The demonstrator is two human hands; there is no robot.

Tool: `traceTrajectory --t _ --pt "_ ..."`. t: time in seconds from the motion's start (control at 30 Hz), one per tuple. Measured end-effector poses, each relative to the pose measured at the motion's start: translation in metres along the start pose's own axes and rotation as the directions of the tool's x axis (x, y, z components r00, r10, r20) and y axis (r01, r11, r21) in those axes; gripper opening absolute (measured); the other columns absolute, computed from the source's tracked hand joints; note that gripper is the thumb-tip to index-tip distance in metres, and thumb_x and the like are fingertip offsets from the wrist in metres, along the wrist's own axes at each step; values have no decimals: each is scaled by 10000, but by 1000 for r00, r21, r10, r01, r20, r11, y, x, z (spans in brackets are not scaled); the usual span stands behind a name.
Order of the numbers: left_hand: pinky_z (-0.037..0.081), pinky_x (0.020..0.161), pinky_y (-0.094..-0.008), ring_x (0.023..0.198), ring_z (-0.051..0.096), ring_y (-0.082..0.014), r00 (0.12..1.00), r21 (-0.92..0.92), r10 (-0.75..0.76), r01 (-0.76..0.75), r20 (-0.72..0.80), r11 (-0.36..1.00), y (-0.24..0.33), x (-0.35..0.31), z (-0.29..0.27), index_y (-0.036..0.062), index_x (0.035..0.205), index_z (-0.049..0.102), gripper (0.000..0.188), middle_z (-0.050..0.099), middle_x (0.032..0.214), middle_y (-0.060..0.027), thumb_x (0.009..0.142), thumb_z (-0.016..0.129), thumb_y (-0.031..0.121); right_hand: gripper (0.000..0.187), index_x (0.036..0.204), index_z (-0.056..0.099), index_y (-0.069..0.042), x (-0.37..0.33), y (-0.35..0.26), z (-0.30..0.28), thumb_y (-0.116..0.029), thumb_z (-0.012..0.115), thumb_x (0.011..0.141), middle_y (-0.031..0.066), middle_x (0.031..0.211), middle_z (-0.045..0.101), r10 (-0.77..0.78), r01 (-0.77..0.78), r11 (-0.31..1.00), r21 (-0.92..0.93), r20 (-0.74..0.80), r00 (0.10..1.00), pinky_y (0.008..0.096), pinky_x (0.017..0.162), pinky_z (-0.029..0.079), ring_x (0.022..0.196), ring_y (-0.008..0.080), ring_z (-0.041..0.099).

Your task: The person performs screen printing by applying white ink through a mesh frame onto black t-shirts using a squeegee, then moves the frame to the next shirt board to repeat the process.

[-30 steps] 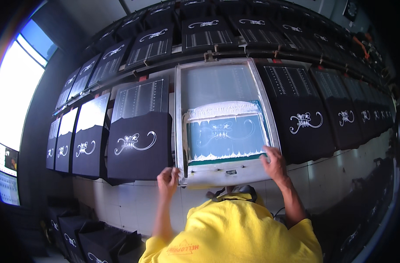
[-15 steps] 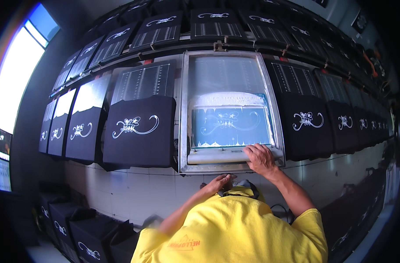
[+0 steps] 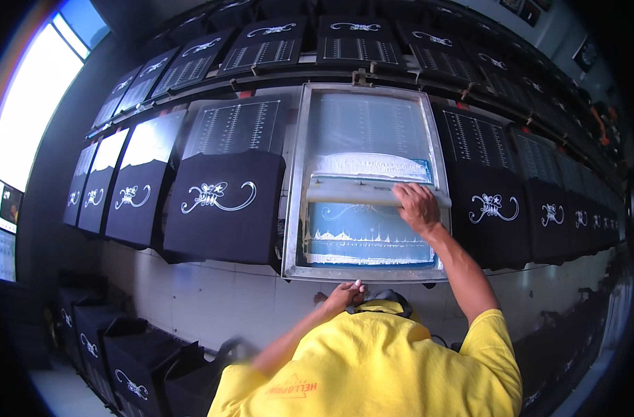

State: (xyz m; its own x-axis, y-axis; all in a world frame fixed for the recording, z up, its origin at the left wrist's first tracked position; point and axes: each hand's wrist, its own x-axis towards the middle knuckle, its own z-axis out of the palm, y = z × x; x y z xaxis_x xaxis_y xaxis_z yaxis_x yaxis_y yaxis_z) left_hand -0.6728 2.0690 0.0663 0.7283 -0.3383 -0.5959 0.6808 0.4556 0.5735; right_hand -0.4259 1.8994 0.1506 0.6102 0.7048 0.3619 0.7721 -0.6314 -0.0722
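Observation:
A screen printing frame (image 3: 294,208) with a metal rim and blue mesh lies in front of me over one place in a row of boards. My right hand (image 3: 420,208) grips the right part of a long pale squeegee (image 3: 351,191), which spans the mesh crosswise near its middle. Just beyond the squeegee lies a thick band of white ink (image 3: 372,165). Part of a scrolled design shows faintly on the mesh on my side of it, with ink streaks nearer the front rim. My left hand (image 3: 346,296) is curled closed by my waist, below the frame; whatever it holds is hidden.
Black shirts with a white scroll print cover boards on both sides, such as the left shirt (image 3: 223,208) and right shirt (image 3: 494,208). A metal rail (image 3: 192,88) runs behind, with a second row beyond. More black shirts (image 3: 133,354) sit behind me at lower left.
My right hand has pushed the squeegee from the front rim away from me to the middle of the mesh. The left hand stays near my waist.

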Motion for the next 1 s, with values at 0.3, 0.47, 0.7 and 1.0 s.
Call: traceTrajectory --t 0.3,0.47,0.7,1.0 --pt "251 546 -219 597 319 -54 1000 5 10 -10 0 1000 -4 -1 -1 110 869 538 327 392 668 68 1055 434 358 362 1014 615 -83 15 22 38 -83 747 677 59 1029 662 -21 22 1000 -14 51 999 377 818 499 949 240 630" --pt "309 591 -215 651 385 -44 999 8 32 -32 -19 999 -21 7 -13 124 884 572 321 445 716 80 1050 444 367 253 900 660 -74 63 40 13 -188 746 691 142 829 700 59 -99 985 144 257 965 454 746 553 802 335 692" --pt "235 530 -222 577 310 -58 991 -106 -58 46 -117 993 7 -5 13 89 835 530 338 399 676 63 1053 445 334 407 944 725 -7 110 88 11 -208 756 592 133 782 705 49 -472 785 400 720 692 352 695 511 705 234 654" --pt "232 475 -217 531 321 -53 998 -217 -58 52 -21 975 -17 10 -6 105 877 541 280 379 636 71 1054 434 294 384 984 680 -50 -11 -14 -29 -195 720 631 136 860 699 33 -192 944 267 503 863 415 738 540 806 309 680"
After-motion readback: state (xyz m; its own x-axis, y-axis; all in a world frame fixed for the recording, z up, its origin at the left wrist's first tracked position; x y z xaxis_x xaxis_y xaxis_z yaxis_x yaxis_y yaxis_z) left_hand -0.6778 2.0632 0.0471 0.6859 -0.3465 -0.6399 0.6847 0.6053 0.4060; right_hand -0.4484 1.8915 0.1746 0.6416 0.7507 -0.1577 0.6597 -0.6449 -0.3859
